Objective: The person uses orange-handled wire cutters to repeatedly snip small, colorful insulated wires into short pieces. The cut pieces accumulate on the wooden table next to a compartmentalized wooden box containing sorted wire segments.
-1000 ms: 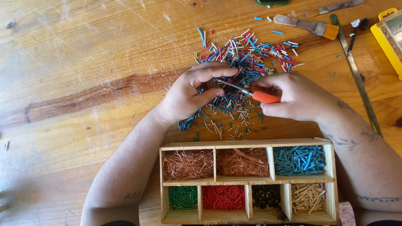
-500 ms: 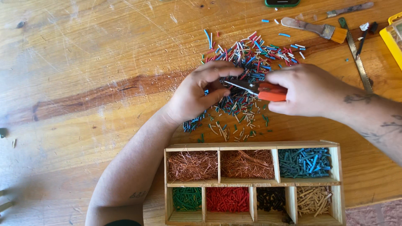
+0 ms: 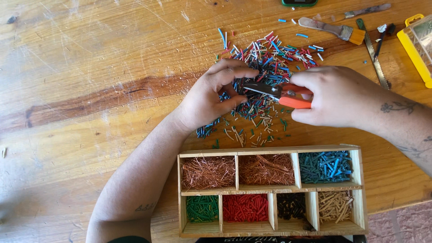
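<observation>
Both hands are over the pile of coloured wire pieces (image 3: 270,58) on the wooden surface (image 3: 90,90). The right hand (image 3: 335,96) has its fingers wrapped around the orange-handled pliers (image 3: 281,93), the metal tip pointing left. The left hand (image 3: 211,96) meets that tip, thumb and forefinger curled close together in a narrow pinch, though whether a wire piece sits between them is too small to tell. Just below the hands sits a wooden sorting box (image 3: 355,189), with copper strands in two top compartments, blue pieces top right, and green, red, black and tan along the bottom row. A small brush (image 3: 333,29) and a yellow case (image 3: 416,47) lie at the upper right.
</observation>
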